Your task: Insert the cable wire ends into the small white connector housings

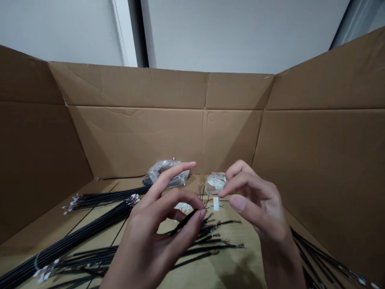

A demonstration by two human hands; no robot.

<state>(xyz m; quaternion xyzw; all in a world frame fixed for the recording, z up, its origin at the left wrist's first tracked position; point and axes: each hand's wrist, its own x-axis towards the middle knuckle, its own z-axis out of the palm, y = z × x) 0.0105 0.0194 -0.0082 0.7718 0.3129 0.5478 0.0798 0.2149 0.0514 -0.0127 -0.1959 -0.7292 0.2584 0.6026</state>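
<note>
My left hand (164, 224) pinches a black cable (184, 223) between thumb and fingers, the index finger raised. Thin coloured wires (202, 192) fan out from the cable's end, just past the fingertips. To the right, my right hand (258, 200) is held in the air with its thumb and index finger apart and nothing visible between them. A small white rectangular piece (216, 203) shows between the two hands, beyond the wires. Partly hidden behind my left hand is a small pile of white parts (184, 207).
Black cables with stripped ends (222, 241) lie below my hands. Bundled cables with white connectors (87, 235) lie at left, more cables (325, 257) at right. Two clear plastic bags, one larger (168, 172) and one with white parts (215, 183), sit by the cardboard back wall (144, 136).
</note>
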